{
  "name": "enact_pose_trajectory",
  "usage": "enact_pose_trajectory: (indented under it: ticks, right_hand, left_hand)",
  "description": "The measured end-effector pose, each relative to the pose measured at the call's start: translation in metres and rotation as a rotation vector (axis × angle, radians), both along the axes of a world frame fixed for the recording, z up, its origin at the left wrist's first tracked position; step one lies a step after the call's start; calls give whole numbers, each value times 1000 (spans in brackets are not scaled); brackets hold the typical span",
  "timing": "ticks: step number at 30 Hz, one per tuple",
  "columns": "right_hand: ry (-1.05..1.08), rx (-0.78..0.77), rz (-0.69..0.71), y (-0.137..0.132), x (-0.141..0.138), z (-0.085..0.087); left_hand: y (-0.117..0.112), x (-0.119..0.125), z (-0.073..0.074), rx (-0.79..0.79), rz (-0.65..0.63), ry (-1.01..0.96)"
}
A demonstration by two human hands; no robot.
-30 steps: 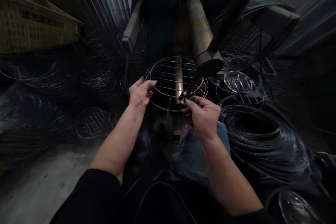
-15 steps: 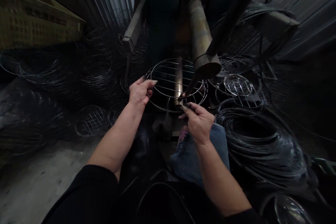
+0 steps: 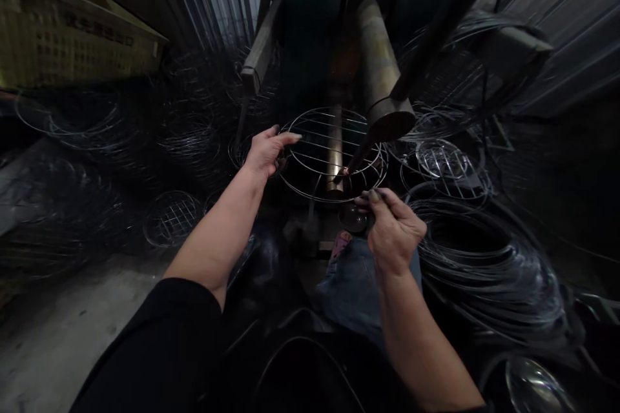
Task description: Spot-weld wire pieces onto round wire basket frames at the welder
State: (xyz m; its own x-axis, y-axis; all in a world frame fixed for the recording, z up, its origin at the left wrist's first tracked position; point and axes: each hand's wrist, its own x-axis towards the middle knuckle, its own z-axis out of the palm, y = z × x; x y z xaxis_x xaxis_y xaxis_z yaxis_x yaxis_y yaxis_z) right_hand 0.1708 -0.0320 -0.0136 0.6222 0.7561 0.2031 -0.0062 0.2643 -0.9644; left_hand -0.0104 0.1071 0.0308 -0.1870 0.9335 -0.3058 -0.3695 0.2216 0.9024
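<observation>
My left hand [image 3: 265, 153] pinches the left rim of a round wire rack [image 3: 317, 156], thumb on top. The rack has a double ring with parallel cross wires. It lies level around the end of a lower brass-coloured rod [image 3: 335, 164], below a thick metal cylinder [image 3: 380, 64]. A dark slanted bar with a coppery tip [image 3: 345, 171] reaches down at the rack's front right part. My right hand [image 3: 394, 226] is closed in a pinch, just off the rack's front right edge. Whatever its fingertips hold, if anything, is too small to make out.
A large wire coil [image 3: 484, 271] lies at the right, with another round rack [image 3: 443, 161] behind it. Stacked wire rings [image 3: 186, 142] and a grid rack [image 3: 173, 219] stand at the left. A yellow crate [image 3: 82, 39] is at the upper left.
My right hand has drawn away from the lower rod's tip, toward me and to the right. My left hand stays on the rim; the whole view has shifted slightly.
</observation>
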Motion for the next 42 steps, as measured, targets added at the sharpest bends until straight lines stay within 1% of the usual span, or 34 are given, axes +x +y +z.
enact_pose_trajectory:
  ticks: [3, 4, 7, 9, 11, 13, 16, 19, 22, 24, 28, 30, 33, 37, 39, 42]
  right_hand:
    - [6, -19, 74, -2, 3, -4]
    - [18, -30, 94, -2, 3, -5]
    - [99, -12, 124, -3, 3, -6]
    - [148, 29, 120, -5, 3, -4]
    - [152, 39, 110, -8, 1, 0]
    - [125, 24, 115, -10, -3, 4]
    - [82, -11, 190, -8, -11, 10]
    - [19, -111, 241, -1, -18, 17]
    - [-84, -247, 238, 5, -21, 24]
    - [-111, -284, 238, 7, -22, 27]
    - [-44, -271, 238, 5, -22, 28]
    - [-32, -280, 259, 3, -21, 26]
    - [-57, -301, 290, 1, -18, 24]
    - [-117, -337, 305, 2, -15, 25]
    - [-105, -329, 281, 2, -15, 25]
    - [-45, -284, 205, 2, -18, 25]
  left_hand:
    - [7, 1, 0, 14, -116, 80]
    - [8, 1, -1, 20, -117, 76]
    - [12, 1, -5, 50, -110, 37]
    - [12, 0, -7, 72, -114, 15]
    - [11, 0, -9, 79, -107, 6]
    - [7, 1, -9, 73, -83, 6]
    - [-2, 3, -10, 83, -38, 5]
    - [-12, 4, -9, 116, -15, 0]
    - [-19, 3, -8, 145, 1, 4]
    - [-22, 3, -7, 162, 10, 7]
    - [-25, 3, -9, 187, 19, -4]
    - [-26, 3, -10, 186, 24, -12]
    - [-27, 5, -10, 176, 24, -29]
    - [-28, 8, -6, 174, 39, -58]
    - [-29, 10, -5, 173, 42, -58]
    - [-29, 11, -5, 178, 22, -54]
